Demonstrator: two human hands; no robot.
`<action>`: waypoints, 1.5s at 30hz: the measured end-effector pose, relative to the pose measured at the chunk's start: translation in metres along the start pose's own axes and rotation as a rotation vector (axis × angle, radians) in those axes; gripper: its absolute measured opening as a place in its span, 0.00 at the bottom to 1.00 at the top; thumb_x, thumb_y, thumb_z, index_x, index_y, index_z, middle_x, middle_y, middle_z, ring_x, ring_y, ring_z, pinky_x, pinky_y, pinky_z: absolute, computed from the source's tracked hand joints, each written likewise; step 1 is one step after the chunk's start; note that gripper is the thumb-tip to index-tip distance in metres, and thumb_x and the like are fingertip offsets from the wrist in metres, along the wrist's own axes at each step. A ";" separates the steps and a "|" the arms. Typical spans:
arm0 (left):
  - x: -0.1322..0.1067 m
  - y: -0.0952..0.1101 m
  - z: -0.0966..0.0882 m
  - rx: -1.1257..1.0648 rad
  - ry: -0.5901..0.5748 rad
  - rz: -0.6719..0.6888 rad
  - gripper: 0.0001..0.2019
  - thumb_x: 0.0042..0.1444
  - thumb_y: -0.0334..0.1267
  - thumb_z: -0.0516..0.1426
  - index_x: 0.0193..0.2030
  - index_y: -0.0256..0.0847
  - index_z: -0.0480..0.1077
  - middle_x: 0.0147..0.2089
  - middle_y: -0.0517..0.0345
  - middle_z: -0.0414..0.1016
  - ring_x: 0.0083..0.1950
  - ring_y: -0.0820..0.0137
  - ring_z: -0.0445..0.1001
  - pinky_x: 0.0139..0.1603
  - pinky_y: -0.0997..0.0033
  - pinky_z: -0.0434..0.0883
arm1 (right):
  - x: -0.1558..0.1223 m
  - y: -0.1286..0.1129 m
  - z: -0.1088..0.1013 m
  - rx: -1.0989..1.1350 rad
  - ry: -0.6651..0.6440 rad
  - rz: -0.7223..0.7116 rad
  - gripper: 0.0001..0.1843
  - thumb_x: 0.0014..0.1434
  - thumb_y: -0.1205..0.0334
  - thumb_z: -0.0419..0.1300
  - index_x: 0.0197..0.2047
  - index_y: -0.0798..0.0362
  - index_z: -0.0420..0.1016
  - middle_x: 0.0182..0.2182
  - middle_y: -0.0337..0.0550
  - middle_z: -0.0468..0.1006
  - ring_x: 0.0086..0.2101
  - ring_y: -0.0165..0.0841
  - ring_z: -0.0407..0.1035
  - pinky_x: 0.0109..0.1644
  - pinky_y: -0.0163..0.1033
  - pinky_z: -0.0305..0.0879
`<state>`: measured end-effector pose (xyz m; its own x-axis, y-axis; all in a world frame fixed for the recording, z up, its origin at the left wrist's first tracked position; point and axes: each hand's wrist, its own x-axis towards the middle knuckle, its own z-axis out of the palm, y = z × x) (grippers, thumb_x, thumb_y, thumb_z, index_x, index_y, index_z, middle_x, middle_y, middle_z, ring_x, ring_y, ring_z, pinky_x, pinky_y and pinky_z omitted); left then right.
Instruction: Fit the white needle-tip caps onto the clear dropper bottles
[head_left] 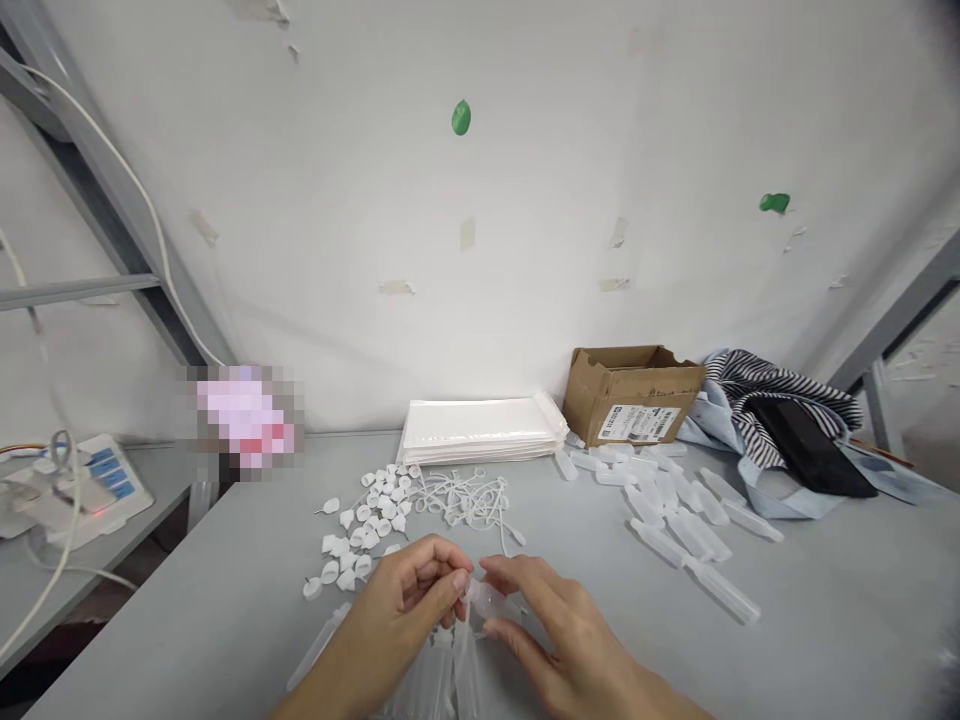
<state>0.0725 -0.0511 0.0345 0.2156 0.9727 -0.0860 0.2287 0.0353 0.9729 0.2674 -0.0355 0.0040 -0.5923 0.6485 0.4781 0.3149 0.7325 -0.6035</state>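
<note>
Left hand (420, 600) pinches the neck end of a clear bottle (495, 603) at the near middle of the table (847, 620); the right hand (570, 625) curves around its body, though whether it grips cannot be told. Left to right beyond them lie white caps (357, 537), thin white loops (472, 500), stacked white envelopes (480, 425), a cardboard box (634, 395), loose bottles (694, 535) near it, and striped cloth (795, 385).
</note>
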 end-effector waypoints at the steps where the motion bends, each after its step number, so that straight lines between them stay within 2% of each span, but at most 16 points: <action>1: 0.000 0.000 0.000 0.001 -0.008 -0.008 0.10 0.60 0.44 0.53 0.35 0.41 0.70 0.26 0.63 0.70 0.29 0.71 0.67 0.34 0.72 0.65 | 0.000 0.001 0.001 0.009 0.005 -0.002 0.22 0.61 0.69 0.55 0.58 0.51 0.62 0.42 0.50 0.78 0.40 0.38 0.73 0.42 0.43 0.73; 6: -0.003 -0.001 0.004 -0.029 -0.020 -0.005 0.10 0.59 0.44 0.53 0.34 0.41 0.69 0.26 0.62 0.71 0.30 0.71 0.68 0.34 0.72 0.66 | 0.001 0.004 0.007 0.080 -0.001 -0.084 0.28 0.61 0.71 0.52 0.64 0.46 0.58 0.43 0.50 0.76 0.40 0.37 0.73 0.42 0.43 0.73; 10: -0.006 0.000 0.005 -0.009 -0.015 0.004 0.11 0.60 0.43 0.53 0.36 0.41 0.73 0.27 0.62 0.73 0.31 0.70 0.70 0.35 0.73 0.67 | 0.004 0.000 0.005 0.150 0.012 -0.088 0.28 0.61 0.72 0.52 0.63 0.46 0.61 0.43 0.51 0.76 0.40 0.36 0.73 0.42 0.42 0.73; 16: -0.007 0.000 0.004 0.026 -0.029 0.050 0.13 0.59 0.46 0.54 0.39 0.44 0.78 0.29 0.59 0.76 0.33 0.68 0.73 0.36 0.72 0.70 | 0.005 -0.005 0.000 0.316 0.055 0.071 0.19 0.61 0.66 0.56 0.55 0.45 0.72 0.38 0.46 0.80 0.36 0.35 0.74 0.40 0.41 0.72; 19: -0.009 0.000 0.003 0.145 0.021 0.083 0.11 0.58 0.45 0.55 0.38 0.46 0.77 0.31 0.58 0.78 0.35 0.66 0.74 0.37 0.70 0.71 | 0.004 -0.004 0.000 0.456 0.040 0.255 0.16 0.60 0.60 0.59 0.52 0.46 0.74 0.42 0.46 0.80 0.40 0.37 0.75 0.45 0.44 0.70; 22: -0.013 0.002 0.002 0.325 0.128 0.230 0.08 0.58 0.43 0.56 0.42 0.49 0.75 0.33 0.60 0.78 0.36 0.66 0.74 0.40 0.69 0.71 | 0.007 -0.008 -0.002 0.787 -0.031 0.413 0.15 0.59 0.55 0.61 0.49 0.49 0.73 0.38 0.45 0.80 0.38 0.36 0.76 0.46 0.43 0.70; 24: -0.016 0.003 0.002 0.393 0.147 0.362 0.09 0.57 0.41 0.57 0.45 0.52 0.72 0.37 0.62 0.76 0.36 0.69 0.73 0.41 0.70 0.71 | 0.010 -0.013 -0.003 0.976 -0.030 0.436 0.14 0.58 0.55 0.62 0.47 0.50 0.71 0.34 0.41 0.80 0.36 0.33 0.76 0.45 0.40 0.69; 27: -0.020 -0.001 0.003 0.519 0.108 0.496 0.18 0.54 0.39 0.61 0.52 0.55 0.66 0.45 0.60 0.73 0.41 0.68 0.73 0.42 0.71 0.73 | 0.014 -0.017 -0.003 1.128 -0.040 0.461 0.15 0.57 0.57 0.64 0.47 0.50 0.69 0.36 0.41 0.79 0.36 0.32 0.76 0.41 0.37 0.69; 29: -0.021 -0.009 0.004 0.637 0.100 0.569 0.25 0.54 0.39 0.62 0.58 0.53 0.61 0.50 0.55 0.71 0.48 0.64 0.72 0.45 0.68 0.74 | 0.013 -0.017 -0.003 1.174 -0.047 0.486 0.15 0.57 0.58 0.64 0.46 0.51 0.69 0.37 0.42 0.79 0.35 0.33 0.77 0.39 0.37 0.69; 32: -0.021 -0.020 0.006 0.765 0.121 0.687 0.27 0.58 0.40 0.59 0.63 0.45 0.56 0.52 0.49 0.68 0.52 0.61 0.69 0.48 0.64 0.72 | 0.012 -0.015 -0.004 1.199 -0.050 0.509 0.14 0.56 0.59 0.64 0.44 0.53 0.69 0.36 0.44 0.78 0.34 0.34 0.77 0.38 0.38 0.69; 36: -0.017 -0.023 0.008 0.789 0.121 0.753 0.25 0.58 0.40 0.59 0.60 0.40 0.57 0.49 0.49 0.67 0.49 0.61 0.67 0.47 0.65 0.71 | 0.012 -0.014 -0.006 1.219 -0.101 0.548 0.16 0.55 0.57 0.65 0.44 0.54 0.69 0.37 0.46 0.79 0.34 0.35 0.77 0.37 0.39 0.68; 39: -0.016 -0.018 0.009 0.776 0.111 0.731 0.24 0.56 0.35 0.60 0.57 0.39 0.57 0.47 0.51 0.67 0.49 0.61 0.66 0.48 0.63 0.70 | 0.011 -0.017 -0.007 1.071 -0.079 0.579 0.17 0.55 0.55 0.65 0.44 0.54 0.70 0.36 0.46 0.79 0.39 0.36 0.75 0.44 0.43 0.67; 42: -0.017 -0.013 0.009 0.781 0.095 0.740 0.23 0.54 0.31 0.60 0.55 0.38 0.57 0.47 0.51 0.67 0.51 0.61 0.65 0.51 0.61 0.68 | 0.009 -0.019 -0.011 0.877 -0.006 0.588 0.17 0.57 0.54 0.64 0.46 0.53 0.69 0.40 0.47 0.79 0.42 0.36 0.73 0.49 0.45 0.65; 45: -0.019 -0.010 0.007 0.802 0.069 0.772 0.24 0.54 0.29 0.60 0.55 0.37 0.57 0.48 0.50 0.66 0.52 0.61 0.63 0.53 0.62 0.67 | 0.005 -0.016 -0.022 0.740 0.106 0.484 0.18 0.60 0.53 0.60 0.51 0.49 0.65 0.43 0.45 0.78 0.44 0.36 0.73 0.49 0.45 0.67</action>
<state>0.0729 -0.0720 0.0249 0.5168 0.6812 0.5185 0.6082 -0.7184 0.3377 0.2752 -0.0396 0.0302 -0.4356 0.8947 0.0984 -0.0688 0.0760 -0.9947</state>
